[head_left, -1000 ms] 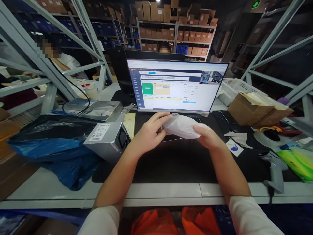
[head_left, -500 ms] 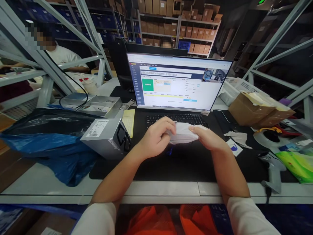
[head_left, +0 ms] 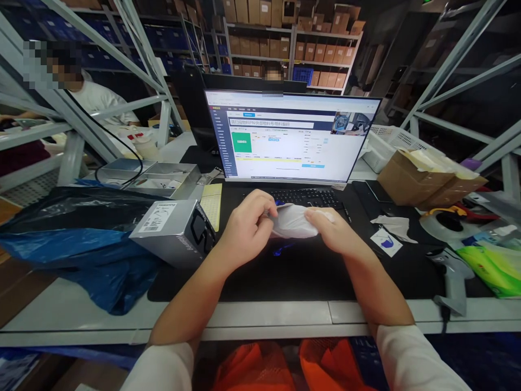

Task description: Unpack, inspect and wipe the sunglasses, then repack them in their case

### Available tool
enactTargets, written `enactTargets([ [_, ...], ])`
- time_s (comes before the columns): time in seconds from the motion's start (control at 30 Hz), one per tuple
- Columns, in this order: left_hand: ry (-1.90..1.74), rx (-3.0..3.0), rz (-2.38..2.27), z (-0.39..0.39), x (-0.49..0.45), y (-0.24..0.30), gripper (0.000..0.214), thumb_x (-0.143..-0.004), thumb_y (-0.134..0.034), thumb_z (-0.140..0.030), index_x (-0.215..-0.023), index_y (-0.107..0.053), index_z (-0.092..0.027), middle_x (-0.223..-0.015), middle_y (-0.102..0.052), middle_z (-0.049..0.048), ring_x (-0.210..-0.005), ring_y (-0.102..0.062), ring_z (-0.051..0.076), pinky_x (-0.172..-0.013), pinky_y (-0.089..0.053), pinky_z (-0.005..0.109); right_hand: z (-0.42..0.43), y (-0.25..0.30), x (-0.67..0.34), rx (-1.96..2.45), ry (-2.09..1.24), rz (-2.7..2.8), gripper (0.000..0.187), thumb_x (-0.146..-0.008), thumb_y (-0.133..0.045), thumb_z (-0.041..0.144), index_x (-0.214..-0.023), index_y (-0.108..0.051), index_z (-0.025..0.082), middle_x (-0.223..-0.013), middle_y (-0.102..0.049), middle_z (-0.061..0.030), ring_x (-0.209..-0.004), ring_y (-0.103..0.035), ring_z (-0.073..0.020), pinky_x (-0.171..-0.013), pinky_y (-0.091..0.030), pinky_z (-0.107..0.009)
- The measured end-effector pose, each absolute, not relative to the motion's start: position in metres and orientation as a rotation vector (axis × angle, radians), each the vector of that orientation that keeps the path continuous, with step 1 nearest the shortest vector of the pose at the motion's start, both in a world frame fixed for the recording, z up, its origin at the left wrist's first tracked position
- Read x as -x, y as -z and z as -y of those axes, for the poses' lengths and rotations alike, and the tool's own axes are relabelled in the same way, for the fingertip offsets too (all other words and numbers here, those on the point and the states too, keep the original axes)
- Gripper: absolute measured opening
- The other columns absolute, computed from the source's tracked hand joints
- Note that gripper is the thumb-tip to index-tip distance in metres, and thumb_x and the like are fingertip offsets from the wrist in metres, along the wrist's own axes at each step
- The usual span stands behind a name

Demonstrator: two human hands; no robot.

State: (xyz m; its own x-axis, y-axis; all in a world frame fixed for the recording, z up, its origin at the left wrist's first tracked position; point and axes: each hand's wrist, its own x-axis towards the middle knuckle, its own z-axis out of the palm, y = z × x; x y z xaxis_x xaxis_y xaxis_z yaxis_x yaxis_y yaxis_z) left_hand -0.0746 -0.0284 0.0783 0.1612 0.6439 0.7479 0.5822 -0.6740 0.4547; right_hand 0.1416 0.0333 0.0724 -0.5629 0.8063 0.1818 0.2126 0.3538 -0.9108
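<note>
Both hands hold a soft white pouch above the black desk mat, just in front of the keyboard. My left hand pinches the pouch's left end, fingers curled at its edge. A bit of dark blue shows there, but what it belongs to is unclear. My right hand grips the other end, thumb on top. Whatever the pouch contains is hidden. Left of my left forearm stands a silver-grey box with a white label and a picture of glasses on its side.
A lit monitor stands behind the keyboard. To the left lie a blue plastic bag and a grey divided tray. On the right are a barcode scanner, a tape roll, cardboard boxes and a small printed card.
The left end of the pouch now gapes more, with dark blue showing at its edge. Both hands and the pouch appear slightly further left, as the whole view has shifted a little.
</note>
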Motion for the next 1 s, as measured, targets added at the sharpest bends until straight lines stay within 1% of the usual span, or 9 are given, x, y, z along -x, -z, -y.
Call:
enactTargets([
  [0.1, -1.492, -2.338, -1.168, 0.032, 0.062, -0.075, 0.028, -0.079, -0.045, 0.005, -0.087, -0.052, -0.021, -0.094, -0.057, 0.0037, -0.087, -0.058, 0.016, -0.076, -0.048, 0.03, -0.029, -0.066, -0.131, 0.944, -0.957, 2.017, 0.04, -0.099, -0.041, 0.04, -0.066, -0.046, 0.02, -0.063, -0.046, 0.0021, -0.061, -0.04, -0.0127, -0.057, -0.03, -0.027],
  [0.27, -1.413, -2.436, -0.974, 0.042, 0.035, -0.063, 0.025, -0.082, -0.047, 0.003, -0.088, -0.052, -0.021, -0.101, -0.06, 0.0057, -0.095, -0.059, 0.018, -0.08, -0.049, 0.032, -0.023, -0.042, -0.108, 0.838, -0.679, 2.236, 0.024, -0.085, -0.054, 0.025, -0.064, -0.043, 0.021, -0.067, -0.05, 0.0016, -0.064, -0.044, -0.0132, -0.058, -0.031, -0.026],
  [0.33, -1.493, -2.375, -1.013, 0.041, 0.036, -0.062, 0.024, -0.083, -0.048, 0.001, -0.09, -0.052, -0.021, -0.105, -0.06, 0.0058, -0.093, -0.059, 0.017, -0.078, -0.049, 0.03, -0.02, -0.042, -0.107, 0.821, -0.62, 2.224, 0.025, -0.087, -0.054, 0.025, -0.065, -0.044, 0.021, -0.067, -0.05, 0.0013, -0.064, -0.045, -0.0132, -0.058, -0.031, -0.027],
  [0.43, -1.58, -2.206, -1.218, 0.038, 0.047, -0.066, 0.023, -0.086, -0.058, -0.008, -0.105, -0.056, -0.021, -0.117, -0.057, 0.0063, -0.078, -0.057, 0.011, -0.071, -0.049, 0.028, -0.016, -0.053, -0.114, 0.837, -0.473, 2.116, 0.032, -0.096, -0.045, 0.027, -0.065, -0.044, 0.021, -0.065, -0.049, 0.0004, -0.061, -0.044, -0.0134, -0.059, -0.033, -0.029],
  [0.57, -1.302, -2.13, -1.43, 0.036, 0.057, -0.073, 0.045, -0.088, -0.067, -0.033, -0.13, -0.053, -0.023, -0.112, -0.058, 0.0056, -0.066, -0.051, 0.01, -0.068, -0.048, 0.029, -0.009, -0.063, -0.124, 0.787, -0.119, 2.049, 0.03, -0.098, -0.043, 0.023, -0.069, -0.051, 0.021, -0.067, -0.053, -0.0033, -0.065, -0.047, -0.0172, -0.065, -0.037, -0.033],
  [0.67, -1.182, -2.147, -1.357, 0.038, 0.052, -0.076, 0.043, -0.088, -0.067, -0.044, -0.124, -0.06, -0.021, -0.106, -0.062, 0.0062, -0.086, -0.06, 0.018, -0.08, -0.049, 0.033, -0.007, -0.058, -0.122, 0.728, 0.065, 2.025, 0.023, -0.096, -0.049, 0.023, -0.074, -0.056, 0.022, -0.069, -0.058, -0.0052, -0.068, -0.049, -0.0194, -0.066, -0.038, -0.035],
  [0.77, -1.15, -2.081, -1.303, 0.037, 0.045, -0.075, 0.048, -0.079, -0.076, -0.046, -0.119, -0.063, -0.022, -0.11, -0.066, 0.0064, -0.101, -0.061, 0.024, -0.09, -0.048, 0.037, -0.007, -0.048, -0.117, 0.678, 0.118, 2.031, 0.025, -0.094, -0.053, 0.024, -0.07, -0.054, 0.023, -0.065, -0.056, -0.0039, -0.066, -0.046, -0.0192, -0.063, -0.037, -0.035],
  [0.87, -1.108, -1.882, -1.247, 0.031, 0.044, -0.07, 0.042, -0.078, -0.077, -0.044, -0.111, -0.065, -0.021, -0.106, -0.068, 0.0046, -0.095, -0.063, 0.022, -0.084, -0.05, 0.034, -0.01, -0.043, -0.113, 0.653, 0.131, 2.045, 0.028, -0.093, -0.053, 0.021, -0.065, -0.049, 0.024, -0.062, -0.052, -0.0023, -0.064, -0.044, -0.0184, -0.061, -0.037, -0.034],
  [1.0, -1.023, -1.61, -1.059, 0.014, 0.053, -0.063, 0.028, -0.08, -0.074, -0.038, -0.094, -0.06, -0.017, -0.077, -0.062, -0.0014, -0.069, -0.059, 0.014, -0.063, -0.046, 0.026, -0.014, -0.044, -0.111, 0.636, 0.096, 2.128, 0.022, -0.089, -0.055, 0.018, -0.068, -0.051, 0.023, -0.066, -0.052, -0.0023, -0.066, -0.045, -0.0187, -0.063, -0.039, -0.033],
])
